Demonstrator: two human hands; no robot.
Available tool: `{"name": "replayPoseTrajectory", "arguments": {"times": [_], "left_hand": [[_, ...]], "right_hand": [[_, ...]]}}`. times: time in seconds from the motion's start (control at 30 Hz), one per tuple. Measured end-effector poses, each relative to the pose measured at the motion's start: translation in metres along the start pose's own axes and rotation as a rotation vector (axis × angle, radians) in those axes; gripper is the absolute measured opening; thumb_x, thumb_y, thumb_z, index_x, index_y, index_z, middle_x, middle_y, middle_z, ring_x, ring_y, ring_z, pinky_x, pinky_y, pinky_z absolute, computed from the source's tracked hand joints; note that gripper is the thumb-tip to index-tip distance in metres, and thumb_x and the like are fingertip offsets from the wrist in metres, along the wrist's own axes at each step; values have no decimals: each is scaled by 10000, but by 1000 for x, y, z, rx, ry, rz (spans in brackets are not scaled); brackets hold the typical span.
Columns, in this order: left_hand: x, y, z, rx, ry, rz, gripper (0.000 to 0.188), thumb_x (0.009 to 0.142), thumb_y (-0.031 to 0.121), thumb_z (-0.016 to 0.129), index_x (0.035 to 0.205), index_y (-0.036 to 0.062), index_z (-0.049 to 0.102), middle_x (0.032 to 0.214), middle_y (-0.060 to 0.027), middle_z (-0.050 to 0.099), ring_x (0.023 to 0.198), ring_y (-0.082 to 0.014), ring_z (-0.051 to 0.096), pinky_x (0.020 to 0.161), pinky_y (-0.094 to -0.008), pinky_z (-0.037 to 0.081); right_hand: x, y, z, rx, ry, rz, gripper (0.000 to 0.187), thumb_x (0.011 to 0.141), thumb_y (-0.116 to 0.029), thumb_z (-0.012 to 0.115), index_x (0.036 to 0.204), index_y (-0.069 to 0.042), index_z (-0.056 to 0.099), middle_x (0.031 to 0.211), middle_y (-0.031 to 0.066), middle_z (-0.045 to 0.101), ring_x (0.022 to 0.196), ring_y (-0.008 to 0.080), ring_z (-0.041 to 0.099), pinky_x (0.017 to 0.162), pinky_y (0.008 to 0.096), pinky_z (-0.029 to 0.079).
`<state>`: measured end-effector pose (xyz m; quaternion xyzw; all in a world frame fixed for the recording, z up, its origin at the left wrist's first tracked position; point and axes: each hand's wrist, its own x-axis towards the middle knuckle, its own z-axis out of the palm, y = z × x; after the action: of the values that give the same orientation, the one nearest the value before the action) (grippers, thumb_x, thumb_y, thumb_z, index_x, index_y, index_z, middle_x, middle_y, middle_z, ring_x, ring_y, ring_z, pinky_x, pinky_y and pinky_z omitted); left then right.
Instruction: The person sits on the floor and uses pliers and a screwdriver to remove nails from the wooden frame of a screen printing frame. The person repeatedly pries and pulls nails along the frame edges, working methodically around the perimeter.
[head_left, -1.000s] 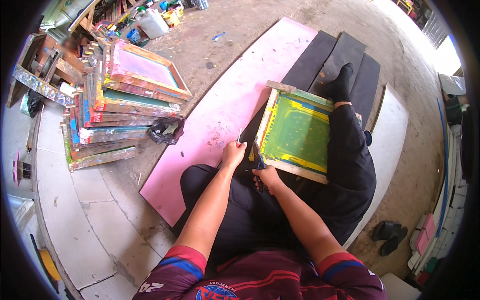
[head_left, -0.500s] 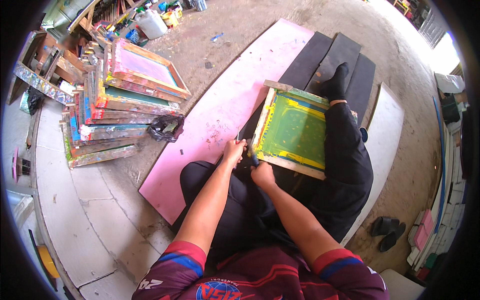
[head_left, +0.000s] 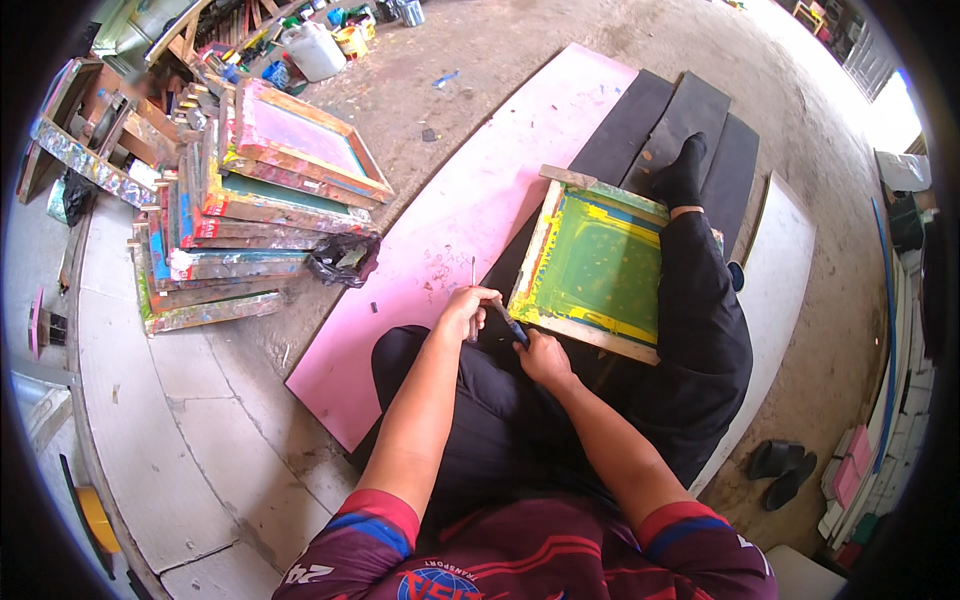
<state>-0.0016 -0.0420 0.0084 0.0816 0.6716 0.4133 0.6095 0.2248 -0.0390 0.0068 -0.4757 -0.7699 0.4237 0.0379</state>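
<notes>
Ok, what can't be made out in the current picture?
All in the head view:
Thin tool: middle hidden by the left hand.
Dark-handled tool: part of its handle hidden by the right hand; tip too small to tell whether it touches the left hand.
Framed screen: part of right side hidden behind the trouser leg.

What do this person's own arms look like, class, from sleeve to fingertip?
The left sleeve and right sleeve are short and maroon, each with a blue band, a red cuff and white markings. Below them, both arms are bare. The left grip and right grip are ungloved hands, with no watch showing.
</notes>
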Motion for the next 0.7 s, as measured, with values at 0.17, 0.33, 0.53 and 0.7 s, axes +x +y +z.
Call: {"name": "replayPoseTrajectory", "arguments": {"times": [0.17,0.33,0.53,0.7], "left_hand": [[0,17,-3,-64,237,115,148,884,180,747,937,42,737,798,-72,728,414,-111,471,391,-312,390],[19,25,-30,68,634,165,166,818,186,828,898,61,753,694,-58,663,460,-160,542,415,-335,415],[37,3,-39,529,743,358,213,818,244,823,883,48,771,807,-122,751,771,-292,733,706,-423,557],[13,12,7,959,589,376,211,868,278,774,939,81,749,939,-129,768,959,-334,730,829,-450,564]], "right_hand": [[-5,-1,-9,107,-26,-24,426,953,-392,662,1110,3,665,995,306,699,1009,473,668,879,534,522],[-11,5,-21,177,-113,69,456,964,-400,644,1185,-1,654,1074,315,690,1088,475,646,936,540,505],[-11,8,-17,212,-114,46,454,964,-402,646,1148,13,652,1051,328,682,1085,491,635,914,538,505],[-6,21,-14,240,-120,71,466,959,-407,652,1171,8,654,1063,328,683,1090,483,640,925,534,508]]}}
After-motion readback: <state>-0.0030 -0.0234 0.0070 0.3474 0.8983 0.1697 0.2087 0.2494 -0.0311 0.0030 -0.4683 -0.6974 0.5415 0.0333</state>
